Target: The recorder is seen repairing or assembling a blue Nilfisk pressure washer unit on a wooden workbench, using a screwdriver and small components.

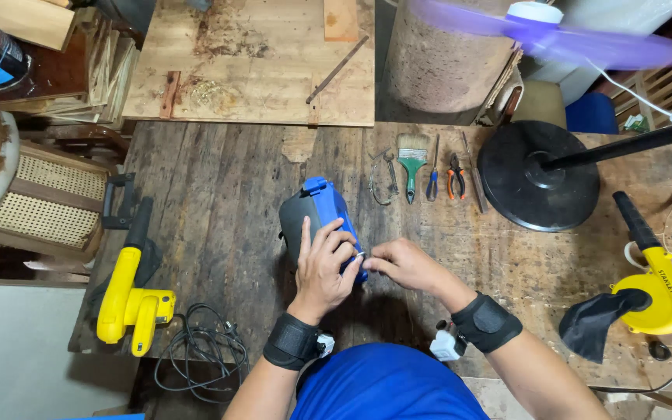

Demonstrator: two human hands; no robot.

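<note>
A blue and black power tool [314, 211] lies on the worn wooden workbench [219, 194] in front of me. My left hand [322, 268] rests on top of its near end, fingers spread and gripping the blue body. My right hand [400, 264] is beside it on the right, fingertips pinched together at a small metal part at the tool's near edge. Both wrists wear black straps.
A yellow blower [130, 288] with a coiled black cord [200, 342] lies at the left. Another yellow blower [655, 288] sits at the right. A green brush [411, 163], pliers [456, 177] and small hand tools lie beyond. A black fan base [537, 175] stands at the back right.
</note>
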